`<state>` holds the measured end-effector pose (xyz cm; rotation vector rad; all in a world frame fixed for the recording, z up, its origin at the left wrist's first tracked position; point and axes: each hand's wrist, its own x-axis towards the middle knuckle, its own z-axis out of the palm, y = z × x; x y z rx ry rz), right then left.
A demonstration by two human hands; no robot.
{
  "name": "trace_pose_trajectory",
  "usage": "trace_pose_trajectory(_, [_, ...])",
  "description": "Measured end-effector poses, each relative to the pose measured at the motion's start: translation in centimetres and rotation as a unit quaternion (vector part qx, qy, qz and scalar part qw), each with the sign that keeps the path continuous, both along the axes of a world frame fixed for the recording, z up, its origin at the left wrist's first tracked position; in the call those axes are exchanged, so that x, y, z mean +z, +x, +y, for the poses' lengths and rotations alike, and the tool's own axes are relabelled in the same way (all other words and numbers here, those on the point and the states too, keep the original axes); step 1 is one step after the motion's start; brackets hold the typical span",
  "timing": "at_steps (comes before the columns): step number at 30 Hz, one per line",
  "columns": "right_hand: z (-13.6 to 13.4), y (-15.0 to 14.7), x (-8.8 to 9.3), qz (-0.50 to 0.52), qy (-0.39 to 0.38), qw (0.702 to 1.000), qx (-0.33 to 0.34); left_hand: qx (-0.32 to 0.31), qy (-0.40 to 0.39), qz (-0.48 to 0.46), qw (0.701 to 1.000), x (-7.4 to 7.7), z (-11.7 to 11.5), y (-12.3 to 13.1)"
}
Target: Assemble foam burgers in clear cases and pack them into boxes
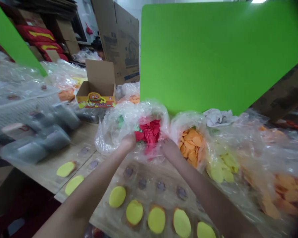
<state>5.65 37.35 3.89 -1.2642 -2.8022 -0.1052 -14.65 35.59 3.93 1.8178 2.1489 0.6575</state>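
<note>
Both of my arms reach forward to a clear plastic bag [106, 132] at the middle of the table. Red crinkled flat pieces [150, 130] fill its right part, with a few pale green pieces [120, 121] on the left. My left hand [129, 141] is at the left edge of the red pieces, its fingers mostly hidden. My right hand [166, 144] lies at the bag's right side, close to the red pieces; its fingers are blurred. Below the arms, clear plastic trays [139, 198] hold yellow round pieces [156, 219] and small greyish pieces [161, 186] in their hollows.
Bags of orange discs [191, 142] and yellow-green pieces [223, 167] stand on the right. An open cardboard box [95, 100] with a burger picture is behind. A tall green board [213, 56] rises at the back. Clear plastic packs [51, 138] lie on the left.
</note>
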Motion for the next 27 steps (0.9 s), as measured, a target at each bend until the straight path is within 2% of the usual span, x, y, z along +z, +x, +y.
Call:
trace_pose_trajectory(3, [-0.3, 1.7, -0.9, -0.004, -0.007, 1.000, -0.011, 0.041, -0.011, 0.003, 0.999, -1.1, 1.7, 0.1])
trace_pose_trajectory(8, [-0.9, 0.7, -1.2, 0.011, -0.008, 1.000, -0.026, 0.115, -0.010, -0.021, 0.993, -2.7, 3.4, 5.8])
trace_pose_trajectory(12, [-0.9, 0.9, -0.8, 0.020, -0.015, 1.000, 0.000, 0.153, 0.008, -0.071, 0.986, -3.8, 3.3, 9.0])
trace_pose_trajectory(17, [-1.4, 2.1, -0.5, 0.045, -0.016, 0.998, 0.028, 0.181, 0.032, -0.190, 0.965, -4.2, 2.6, 10.5])
trace_pose_trajectory(21, [-2.1, 2.9, 0.0, 0.076, -0.016, 0.996, 0.033, 0.181, 0.067, -0.328, 0.925, -3.6, 2.8, 9.6])
trace_pose_trajectory(24, [-2.7, 3.9, 0.5, 0.167, -0.050, 0.984, 0.036, 0.153, 0.077, -0.454, 0.874, -2.4, 2.8, 6.7])
trace_pose_trajectory(27, [-3.0, 3.6, 0.8, 0.297, -0.101, 0.949, 0.014, 0.095, 0.060, -0.575, 0.810, -0.8, 2.2, 3.4])
